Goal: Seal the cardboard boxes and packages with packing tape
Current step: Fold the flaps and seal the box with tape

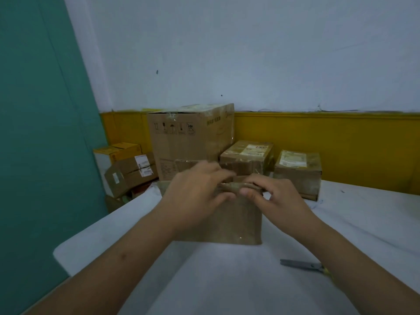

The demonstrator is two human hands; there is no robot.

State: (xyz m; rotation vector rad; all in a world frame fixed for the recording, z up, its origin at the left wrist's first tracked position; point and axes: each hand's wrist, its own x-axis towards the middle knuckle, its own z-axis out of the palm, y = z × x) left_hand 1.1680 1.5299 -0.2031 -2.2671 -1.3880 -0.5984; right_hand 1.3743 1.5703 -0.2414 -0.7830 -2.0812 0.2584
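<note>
The cardboard box [238, 221] stands at the centre of the frame on the white worktop [227, 283], its near face glossy, apparently under clear tape. Both hands meet at its top edge. The left hand [200, 189] lies over the top with its thumb down on the near face; its fingers are motion-blurred, but they seem to be clasping the edge. The right hand [272, 196] pinches the same edge between thumb and curled fingers.

I judge this box to be in the last stage, with the tape being pressed down along the top seam. No tape roll is in view. The scissors [302, 266] lie at lower right, just beside the right forearm.

Behind, the large box [188, 142] and two labelled boxes [247, 155] [297, 169] look taped already. The stack at middle left [131, 171] is too small to tell.

Open room lies in front of the box and to its right. The worktop's left edge falls away close by, and the boxes behind crowd the far side.
</note>
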